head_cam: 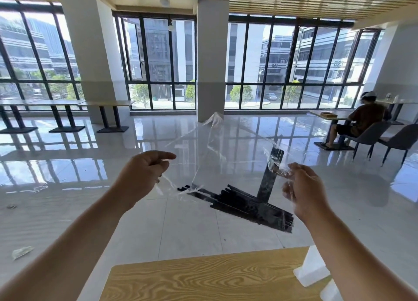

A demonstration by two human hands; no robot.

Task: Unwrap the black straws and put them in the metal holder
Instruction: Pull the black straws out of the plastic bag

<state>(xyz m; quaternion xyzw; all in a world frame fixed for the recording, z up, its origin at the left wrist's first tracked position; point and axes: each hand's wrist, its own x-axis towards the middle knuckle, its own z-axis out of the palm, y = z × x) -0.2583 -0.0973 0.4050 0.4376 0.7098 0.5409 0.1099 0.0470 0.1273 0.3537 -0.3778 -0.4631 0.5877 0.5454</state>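
Note:
I hold a clear plastic wrapper (210, 146) stretched open in the air between both hands. My left hand (144, 174) pinches its left edge. My right hand (300, 192) pinches its right edge near the top. Inside the wrapper lies a bundle of black straws (246, 205), fanned out across the bottom. A few more black straws (270, 174) stand upright inside it by my right hand. The metal holder is not in view.
A wooden table (214, 280) lies just below my arms, with a white object (312, 271) at its right edge. Glossy tiled floor spreads ahead. A person sits at a table (328, 115) on the far right. Bits of wrapper litter (21, 252) lie on the floor at left.

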